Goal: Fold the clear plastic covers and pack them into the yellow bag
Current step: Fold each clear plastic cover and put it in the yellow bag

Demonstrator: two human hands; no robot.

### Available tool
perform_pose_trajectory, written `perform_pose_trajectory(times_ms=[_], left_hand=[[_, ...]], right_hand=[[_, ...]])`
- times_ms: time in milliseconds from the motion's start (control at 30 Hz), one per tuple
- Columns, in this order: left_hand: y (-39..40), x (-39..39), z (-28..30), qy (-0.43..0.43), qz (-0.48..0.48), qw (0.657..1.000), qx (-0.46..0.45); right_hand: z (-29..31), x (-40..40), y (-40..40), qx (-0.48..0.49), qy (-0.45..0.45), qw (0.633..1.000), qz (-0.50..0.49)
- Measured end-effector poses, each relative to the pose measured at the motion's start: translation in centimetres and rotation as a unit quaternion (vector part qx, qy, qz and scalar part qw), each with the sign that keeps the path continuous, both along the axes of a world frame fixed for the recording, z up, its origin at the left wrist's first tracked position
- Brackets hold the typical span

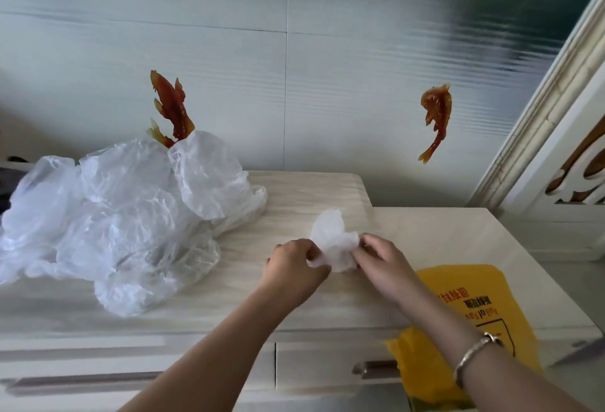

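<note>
A small bunched clear plastic cover [334, 241] is held just above the cabinet top between both hands. My left hand [294, 267] pinches its left side, and my right hand [383, 264] pinches its right side. A big loose heap of clear plastic covers [121, 221] lies on the left part of the top. The yellow bag [465, 300] with dark print lies at the right front and hangs over the front edge, partly hidden by my right forearm.
The pale wood-grain cabinet top [294, 307] has a drawer handle [373, 369] below its front edge. Behind it is a light wall with orange fish decorations [437, 117]. A white carved frame [556, 136] stands at the right.
</note>
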State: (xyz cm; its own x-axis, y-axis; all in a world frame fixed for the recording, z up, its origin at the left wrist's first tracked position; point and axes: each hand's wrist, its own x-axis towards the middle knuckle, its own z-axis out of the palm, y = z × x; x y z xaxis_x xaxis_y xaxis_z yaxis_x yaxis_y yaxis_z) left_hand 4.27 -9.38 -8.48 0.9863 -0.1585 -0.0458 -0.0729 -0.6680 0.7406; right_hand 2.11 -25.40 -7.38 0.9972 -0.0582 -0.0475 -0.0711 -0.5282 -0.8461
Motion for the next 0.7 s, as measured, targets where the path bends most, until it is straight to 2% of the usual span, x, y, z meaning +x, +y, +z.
perform_pose_trajectory(times_ms=[100,200,400,567,700], left_hand=[[-0.1,0.7,-0.1,0.029,0.046,0.998,-0.031],[-0.3,1.2,0.0,0.058,0.058,0.996,-0.033],[-0.9,1.8,0.2,0.073,0.084,0.994,0.005],[-1.0,1.8,0.4,0.056,0.113,0.990,0.062],[-1.0,1.6,0.3,0.038,0.126,0.988,0.075]], right_hand=[[0.5,0.5,0.3,0.006,0.028,1.000,0.000],[0.0,1.0,0.7,-0.032,0.029,0.999,0.011],[-1.7,2.8,0.8,-0.121,-0.042,0.991,-0.032],[-2.7,2.9,0.8,-0.231,-0.114,0.965,-0.043],[-2.7,3.1,1.3,-0.239,-0.195,0.951,-0.001]])
